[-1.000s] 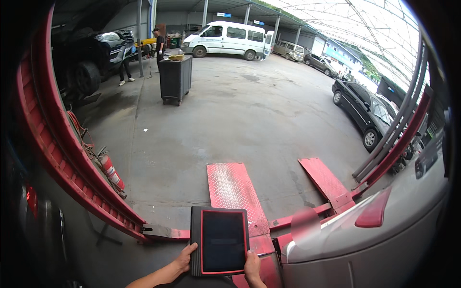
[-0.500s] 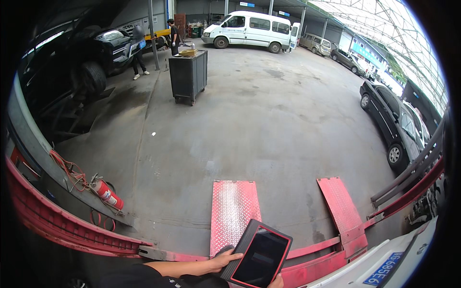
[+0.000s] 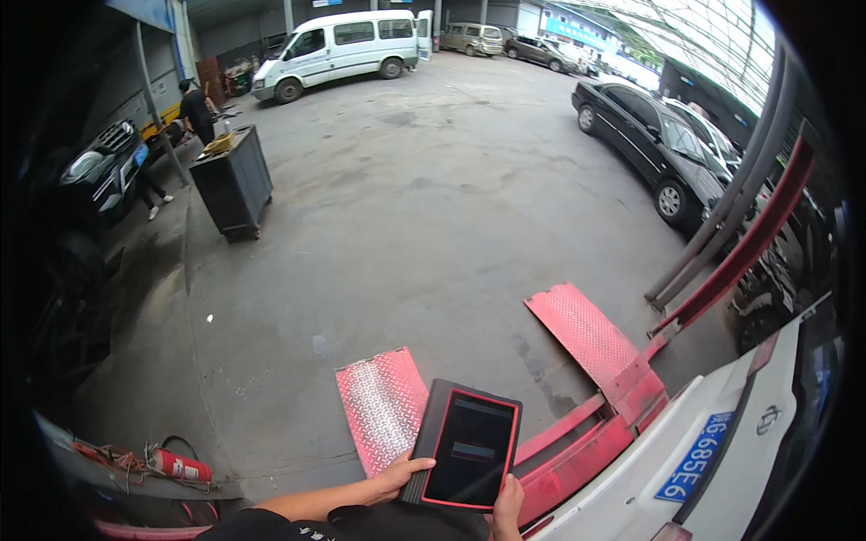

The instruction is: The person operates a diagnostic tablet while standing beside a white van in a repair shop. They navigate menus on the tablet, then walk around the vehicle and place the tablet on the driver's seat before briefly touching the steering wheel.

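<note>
Between my two hands I hold a tablet (image 3: pixel 471 446) with a thick black case and a red frame around its dark screen. A small grey box shows on the screen. My left hand (image 3: pixel 402 475) grips the lower left side of the case, its thumb on the front. At the lower right edge, my right hand (image 3: pixel 509 507) clasps the tablet, with its fingers behind the case and mostly hidden. Beyond the tablet lies a red checkered-plate ramp (image 3: pixel 383 397) on the floor.
At right are a second red ramp (image 3: pixel 586 334), a white car's rear (image 3: pixel 649 478) and a black sedan (image 3: pixel 640 131). A red fire extinguisher (image 3: pixel 180 466) lies lower left. Farther off are a dark tool cabinet (image 3: pixel 233 185), a white van (image 3: pixel 343 50) and a person in black (image 3: pixel 196 110).
The view has turned to the right, so the ramps, cabinet and van sit farther left. More of the white car shows. Both hands still hold the tablet, and my right hand shows more.
</note>
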A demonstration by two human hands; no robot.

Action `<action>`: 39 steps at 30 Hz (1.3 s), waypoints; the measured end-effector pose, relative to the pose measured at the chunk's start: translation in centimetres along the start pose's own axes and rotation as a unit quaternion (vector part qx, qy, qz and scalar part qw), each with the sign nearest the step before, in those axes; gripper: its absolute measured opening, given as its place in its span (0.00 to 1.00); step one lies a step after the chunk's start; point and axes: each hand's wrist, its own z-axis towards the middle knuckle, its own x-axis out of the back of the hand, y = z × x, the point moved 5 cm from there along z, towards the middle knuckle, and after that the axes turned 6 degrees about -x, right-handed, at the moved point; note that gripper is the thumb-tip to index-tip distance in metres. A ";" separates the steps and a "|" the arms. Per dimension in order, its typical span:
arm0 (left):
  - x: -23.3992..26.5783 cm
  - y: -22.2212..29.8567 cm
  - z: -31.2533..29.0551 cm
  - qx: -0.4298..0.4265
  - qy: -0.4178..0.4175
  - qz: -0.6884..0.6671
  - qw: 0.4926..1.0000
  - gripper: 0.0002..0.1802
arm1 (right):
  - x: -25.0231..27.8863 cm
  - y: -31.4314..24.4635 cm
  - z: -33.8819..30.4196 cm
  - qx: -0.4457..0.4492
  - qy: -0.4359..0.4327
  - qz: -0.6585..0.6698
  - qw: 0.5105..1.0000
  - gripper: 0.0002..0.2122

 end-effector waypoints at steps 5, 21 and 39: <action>-1.9 3.2 5.4 -0.099 0.069 -0.027 0.992 0.31 | -2.4 -10.2 5.5 0.112 -0.017 -0.249 0.962 0.19; -7.7 10.0 26.1 -0.109 0.099 -0.078 0.986 0.30 | -5.4 -42.2 4.8 0.346 -0.732 0.209 0.549 0.24; -43.4 11.3 55.5 -0.113 0.018 -0.045 0.992 0.28 | 20.0 -55.5 35.9 0.412 -0.713 0.035 0.566 0.20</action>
